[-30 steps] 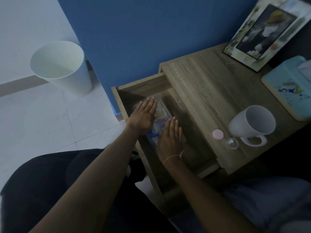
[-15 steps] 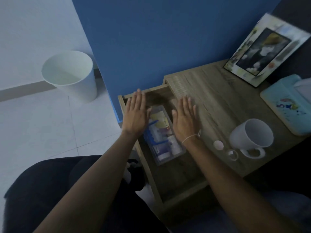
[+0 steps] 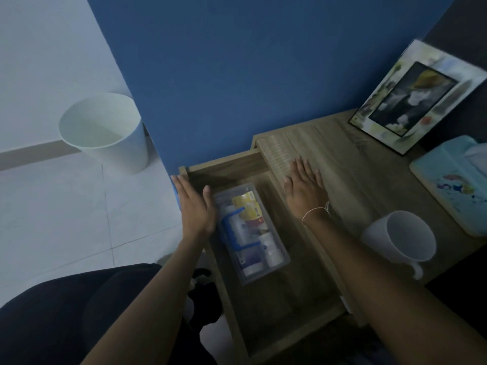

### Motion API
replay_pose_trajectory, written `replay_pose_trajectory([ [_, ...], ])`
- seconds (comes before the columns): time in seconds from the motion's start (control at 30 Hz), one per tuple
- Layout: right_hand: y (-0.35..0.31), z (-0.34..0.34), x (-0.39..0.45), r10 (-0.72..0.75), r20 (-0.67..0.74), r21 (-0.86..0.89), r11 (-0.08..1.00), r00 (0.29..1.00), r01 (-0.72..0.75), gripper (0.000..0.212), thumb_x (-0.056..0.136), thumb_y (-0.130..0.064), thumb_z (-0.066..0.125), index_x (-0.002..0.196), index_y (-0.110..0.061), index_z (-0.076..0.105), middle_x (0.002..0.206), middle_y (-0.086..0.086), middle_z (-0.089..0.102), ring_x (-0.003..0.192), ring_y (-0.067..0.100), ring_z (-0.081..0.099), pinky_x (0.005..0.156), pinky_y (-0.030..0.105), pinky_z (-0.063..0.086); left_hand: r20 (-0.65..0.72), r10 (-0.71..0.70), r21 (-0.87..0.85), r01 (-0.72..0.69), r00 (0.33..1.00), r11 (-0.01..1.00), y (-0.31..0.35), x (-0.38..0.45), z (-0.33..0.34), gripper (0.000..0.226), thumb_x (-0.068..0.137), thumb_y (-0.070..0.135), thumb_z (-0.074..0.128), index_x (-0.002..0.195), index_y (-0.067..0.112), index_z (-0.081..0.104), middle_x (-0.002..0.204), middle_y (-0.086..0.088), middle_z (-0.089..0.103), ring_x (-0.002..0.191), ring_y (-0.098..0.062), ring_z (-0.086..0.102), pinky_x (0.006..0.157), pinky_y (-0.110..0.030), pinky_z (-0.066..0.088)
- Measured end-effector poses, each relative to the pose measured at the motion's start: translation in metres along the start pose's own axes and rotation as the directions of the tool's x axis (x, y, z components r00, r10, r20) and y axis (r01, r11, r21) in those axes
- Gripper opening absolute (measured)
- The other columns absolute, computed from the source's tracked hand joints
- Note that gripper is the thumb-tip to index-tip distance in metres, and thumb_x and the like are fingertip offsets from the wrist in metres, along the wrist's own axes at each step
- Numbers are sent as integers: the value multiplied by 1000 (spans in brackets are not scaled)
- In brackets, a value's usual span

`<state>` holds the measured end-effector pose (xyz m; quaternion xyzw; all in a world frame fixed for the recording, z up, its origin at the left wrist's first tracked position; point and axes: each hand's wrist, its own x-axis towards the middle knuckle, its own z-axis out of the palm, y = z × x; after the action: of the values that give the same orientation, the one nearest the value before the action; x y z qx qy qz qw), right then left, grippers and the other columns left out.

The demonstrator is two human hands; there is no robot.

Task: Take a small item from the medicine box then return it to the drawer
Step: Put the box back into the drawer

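- The drawer point(image 3: 276, 299) stood pulled out from under the worktop point(image 3: 350, 180), so its inside lay open to reach from above; the box point(image 3: 250, 233), clear plastic with a blue handle across its lid, lay inside toward the back, lid apparently on.
- The left hand point(image 3: 193, 206) was flat and empty, fingers straight, over the drawer's left wall, thumb just beside the box; the right hand point(image 3: 305, 188) lay flat and empty, palm down, on the worktop's edge; both looked spread either side of the box, probably to frame it before lifting or opening.
- Through the box showed a yellow-labelled roll or tub, a white bottle and a purple-marked pack; which was the small item I could not tell; nothing had been taken out yet, by the look of it.
- The rest of the drawer looked bare.
- A mug point(image 3: 403, 238) lay on its side on the worktop, empty; a bin point(image 3: 105, 130) stood on the floor, nothing visible in it.
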<state>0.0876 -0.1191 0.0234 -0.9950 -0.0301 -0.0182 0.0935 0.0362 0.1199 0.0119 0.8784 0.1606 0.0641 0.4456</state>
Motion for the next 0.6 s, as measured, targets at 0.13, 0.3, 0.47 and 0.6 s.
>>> replay_pose_trajectory([
  [0.13,1,3,0,-2,-22,-12,1000,1000,2,56,99,-33,23,150,-11,18,160,6,17,148,18,9,121,41,4,7,-41,-97,41,999,994,7,1,7,63,102,33,29,150,7,-1,161,-10,1,149,-22,4,122,-37,8],
  [0.3,1,1,0,-6,-15,-18,1000,1000,5,55,99,-32,22,150,-11,17,160,5,16,148,18,6,121,41,4,30,-114,-251,118,993,961,26,2,19,55,102,25,30,151,11,8,161,-7,13,148,-22,14,122,-38,13],
  [0.47,1,0,-1,-10,-35,-11,1000,999,10,54,99,-30,25,149,-10,21,159,6,19,148,18,9,121,40,4,86,-211,-342,227,974,912,44,5,31,46,102,29,30,146,17,29,150,-8,41,136,-28,39,113,-40,31],
  [0.6,1,1,-1,-8,-36,-11,1000,999,8,55,98,-30,26,149,-10,22,159,6,21,148,18,10,121,41,5,122,-251,-368,279,960,887,61,1,48,46,101,29,29,144,16,36,146,-10,46,133,-29,42,109,-40,32],
])
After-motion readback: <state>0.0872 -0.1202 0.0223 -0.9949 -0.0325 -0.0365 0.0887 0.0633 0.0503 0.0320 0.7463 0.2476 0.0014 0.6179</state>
